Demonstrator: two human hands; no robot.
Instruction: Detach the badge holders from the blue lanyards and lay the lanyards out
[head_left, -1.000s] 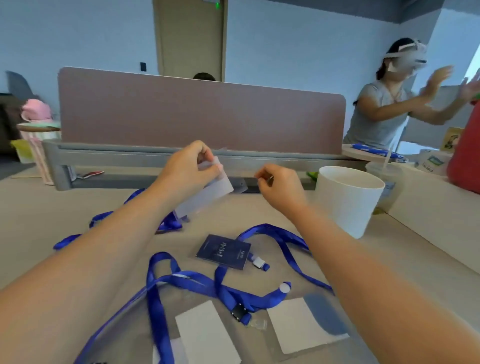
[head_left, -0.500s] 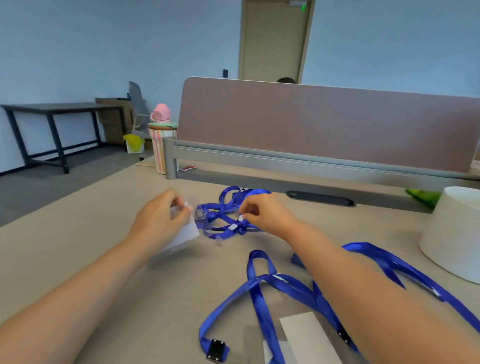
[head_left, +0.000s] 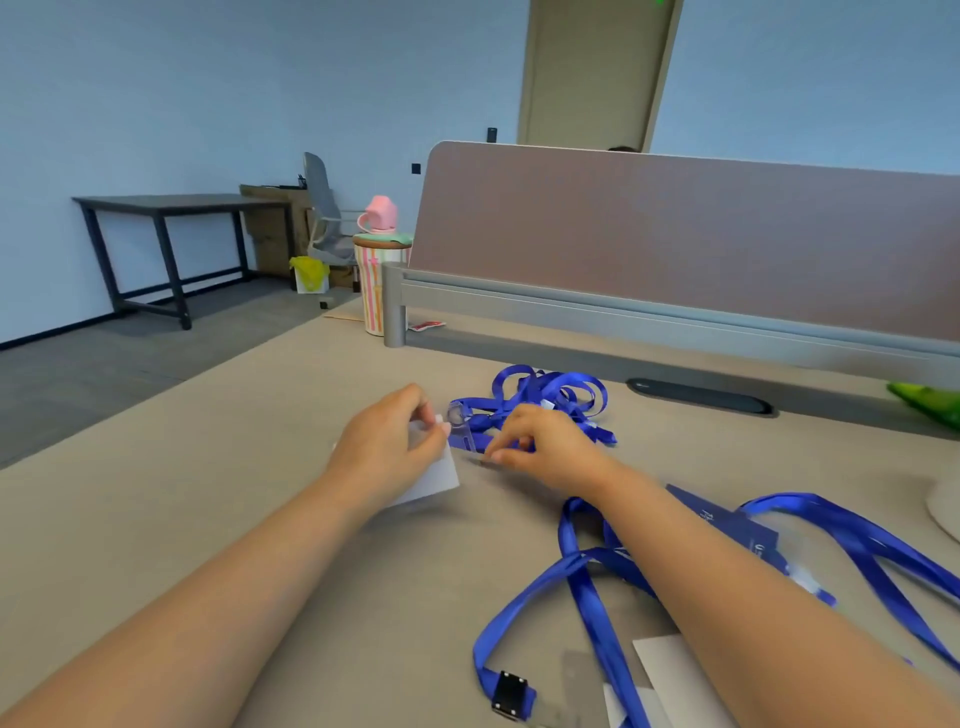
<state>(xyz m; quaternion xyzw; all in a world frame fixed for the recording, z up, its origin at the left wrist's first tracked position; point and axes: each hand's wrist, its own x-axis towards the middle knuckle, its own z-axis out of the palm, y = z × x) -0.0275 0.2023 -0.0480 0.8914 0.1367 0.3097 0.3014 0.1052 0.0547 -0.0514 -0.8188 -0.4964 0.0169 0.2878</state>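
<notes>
Head view, left to right. Left hand (head_left: 395, 452) first: grip clamped on badge holder (head_left: 439, 480), thumb and fingertips pinching near the top edge, white card tilted and lifted just off tabletop (head_left: 208, 519). Held that way, by the look of it, to brace the holder against a pull. Right beside it, strap end (head_left: 470, 444) running up to the holder's clear slotted tab; joined or already free, cannot tell through the blur. Next, right hand (head_left: 543, 449): grip closed, fingers curled over that strap end, pinching low against the surface, seemingly to work the clasp loose. Just behind, bundled lanyards (head_left: 550, 397), heaped in loops near the divider (head_left: 675, 234), not laid out yet. Nearer and rightward, loose lanyard (head_left: 584, 592) sprawled under the right forearm, black clip (head_left: 511, 693) at its near end. Further right, dark blue card (head_left: 727, 525) lying flat among the straps. Plenty of straightening left to do, judging from those tangles.
</notes>
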